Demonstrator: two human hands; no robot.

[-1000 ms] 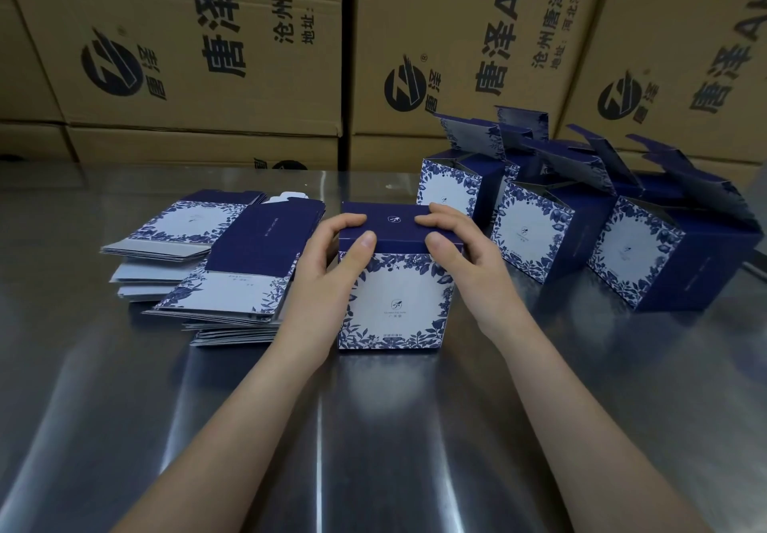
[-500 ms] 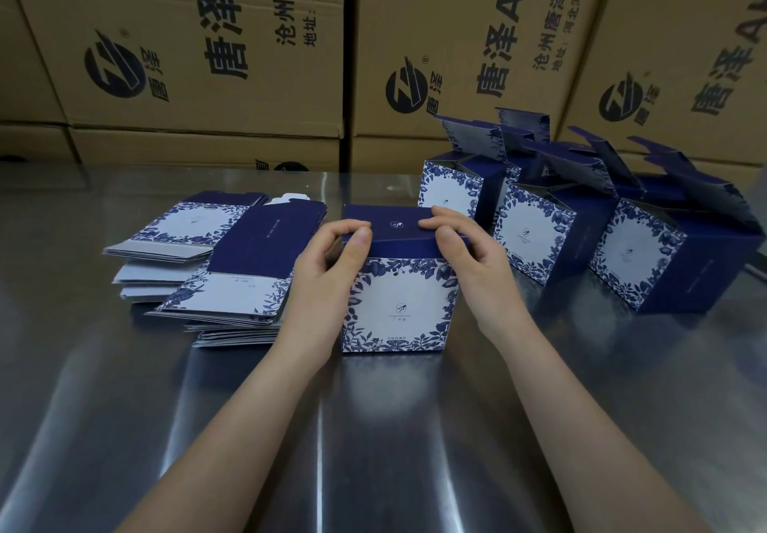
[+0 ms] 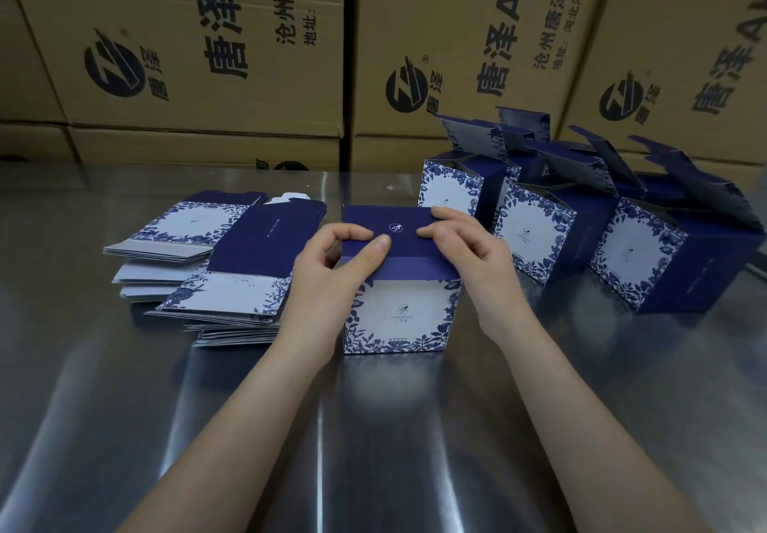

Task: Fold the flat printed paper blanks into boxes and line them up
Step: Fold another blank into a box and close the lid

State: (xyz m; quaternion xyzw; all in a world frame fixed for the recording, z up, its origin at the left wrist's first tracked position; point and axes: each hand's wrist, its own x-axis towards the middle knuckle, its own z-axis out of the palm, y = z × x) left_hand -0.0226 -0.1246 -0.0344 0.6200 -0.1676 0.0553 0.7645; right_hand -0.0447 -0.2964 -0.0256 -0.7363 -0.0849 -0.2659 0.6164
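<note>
A blue-and-white floral paper box (image 3: 400,317) stands upright at the middle of the steel table. Its dark blue lid is raised a little, and the lid's tuck flap overhangs the front panel. My left hand (image 3: 332,275) pinches the lid's left front edge with thumb on top. My right hand (image 3: 469,258) grips the lid's right side, fingers curled over the top. Flat printed blanks (image 3: 232,283) lie stacked to the left of the box. Several folded boxes (image 3: 535,238) with open top flaps stand in a row at the right.
The steel table (image 3: 373,429) stretches toward me. Large brown cartons (image 3: 199,55) with black print form a wall along the table's far edge. A second, lower pile of blanks (image 3: 174,238) lies further left.
The box lid has lifted from closed, and its tuck flap now shows over the front panel. Both hands have shifted up along the lid's front edge.
</note>
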